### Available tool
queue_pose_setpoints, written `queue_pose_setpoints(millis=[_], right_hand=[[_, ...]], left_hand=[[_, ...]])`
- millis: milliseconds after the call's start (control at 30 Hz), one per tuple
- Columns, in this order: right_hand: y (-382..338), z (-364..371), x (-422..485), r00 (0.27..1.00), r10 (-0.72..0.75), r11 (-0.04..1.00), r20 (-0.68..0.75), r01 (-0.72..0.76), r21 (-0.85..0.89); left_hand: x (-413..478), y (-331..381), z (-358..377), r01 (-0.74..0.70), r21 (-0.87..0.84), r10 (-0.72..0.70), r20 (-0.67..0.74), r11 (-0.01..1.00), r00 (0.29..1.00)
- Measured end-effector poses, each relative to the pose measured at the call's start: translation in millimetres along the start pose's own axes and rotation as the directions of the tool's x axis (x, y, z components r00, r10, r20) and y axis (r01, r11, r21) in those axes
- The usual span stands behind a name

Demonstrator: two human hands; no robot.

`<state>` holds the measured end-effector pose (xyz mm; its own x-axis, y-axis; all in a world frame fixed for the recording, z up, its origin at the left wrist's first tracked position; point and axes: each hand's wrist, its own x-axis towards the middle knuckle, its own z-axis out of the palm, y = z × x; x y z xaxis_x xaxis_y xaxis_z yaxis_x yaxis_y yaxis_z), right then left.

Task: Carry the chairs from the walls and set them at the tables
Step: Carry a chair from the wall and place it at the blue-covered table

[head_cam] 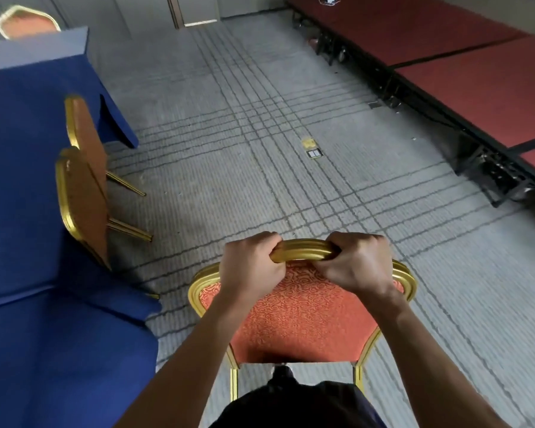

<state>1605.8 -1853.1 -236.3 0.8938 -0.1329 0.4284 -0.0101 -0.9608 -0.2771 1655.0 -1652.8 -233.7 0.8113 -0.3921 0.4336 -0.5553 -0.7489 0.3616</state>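
Note:
A chair [300,316] with a gold frame and an orange patterned back stands right in front of me, its back facing me. My left hand [250,267] and my right hand [355,264] both grip the gold top rail, close together, fingers curled over it. The chair's seat and front legs are hidden behind its back. On my left runs a table under a blue cloth [22,211]. Two more gold and orange chairs [84,208] [85,134] are pushed in along its right side.
Grey carpet with dark grid lines [260,149] spreads ahead, with a floor socket box [313,153] in it. A low stage with red panels on black frames [464,72] runs along the right. Further chair backs [25,21] show beyond the table at top left.

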Motion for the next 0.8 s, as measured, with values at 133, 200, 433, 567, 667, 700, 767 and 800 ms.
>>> queue_pose_setpoints(millis=[133, 200, 433, 567, 667, 700, 767, 800], right_hand=[[4.3, 32.2, 80.0, 0.999, -0.031, 0.999, 0.031, 0.030, 0.014], [4.6, 48.3, 116.7, 0.997, -0.054, 0.997, 0.057, 0.051, 0.057], [19.6, 138.3, 256.8, 0.978, -0.163, 0.979, 0.130, 0.143, 0.148], [30.5, 193.1, 351.9, 0.961, -0.224, 0.966, 0.162, 0.197, 0.167], [36.1, 227.3, 409.1, 0.955, -0.257, 0.949, 0.147, 0.221, 0.223], [35.9, 234.2, 424.2, 0.949, -0.275, 0.941, 0.154, 0.233, 0.247], [35.4, 252.7, 457.9, 0.932, -0.322, 0.922, 0.164, 0.270, 0.278], [34.0, 262.4, 474.3, 0.928, -0.340, 0.915, 0.152, 0.289, 0.283]], left_hand=[[65.9, -38.9, 14.0, 0.080, 0.030, -0.081, 0.006, 0.996, 0.997], [92.9, -57.0, 20.1, 0.101, 0.042, -0.101, 0.017, 0.994, 0.995], [202.5, -128.1, 58.8, 0.258, 0.086, -0.257, -0.026, 0.962, 0.966], [278.4, -172.8, 88.1, 0.353, 0.127, -0.354, -0.016, 0.927, 0.935], [321.8, -196.3, 103.7, 0.382, 0.135, -0.380, -0.037, 0.915, 0.924], [334.2, -203.3, 105.8, 0.398, 0.129, -0.396, -0.039, 0.908, 0.917], [359.7, -219.9, 110.2, 0.427, 0.132, -0.421, -0.070, 0.895, 0.904], [371.3, -227.4, 110.5, 0.439, 0.131, -0.432, -0.080, 0.889, 0.898]])
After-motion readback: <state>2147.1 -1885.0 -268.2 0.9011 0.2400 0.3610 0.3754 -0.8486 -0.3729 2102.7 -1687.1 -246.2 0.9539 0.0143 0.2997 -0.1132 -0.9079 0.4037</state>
